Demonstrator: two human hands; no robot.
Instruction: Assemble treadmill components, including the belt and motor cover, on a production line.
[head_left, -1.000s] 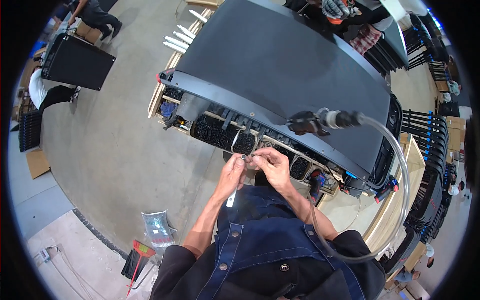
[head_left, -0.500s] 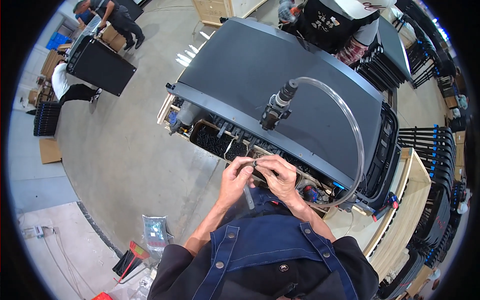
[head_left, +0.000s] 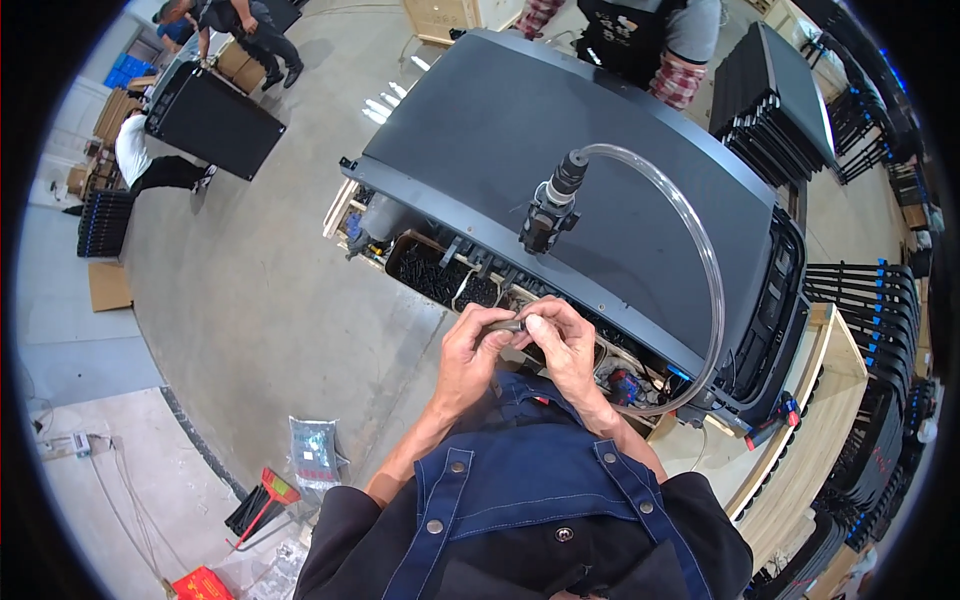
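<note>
My left hand (head_left: 468, 352) and my right hand (head_left: 562, 338) meet in front of my chest, both pinching one small dark cylindrical part (head_left: 506, 326) between thumbs and fingertips. They hover over the near edge of a large dark grey panel (head_left: 560, 130) that lies flat on a wooden bench. Beneath that edge sit trays of small black screws (head_left: 432, 268). A black pneumatic tool (head_left: 548, 210) stands on the panel just beyond my hands, with a clear hose (head_left: 702, 270) looping to the right.
Another person in a black apron (head_left: 640, 40) stands at the far side of the panel. Stacks of black panels (head_left: 860, 290) line the right. On the concrete floor to the left lie a bagged item (head_left: 315, 452), another black panel (head_left: 212, 122) and people working near it.
My hands have drawn back from the panel's edge toward my chest with the small part. The view has shifted, so the tool and hose now appear further up the panel.
</note>
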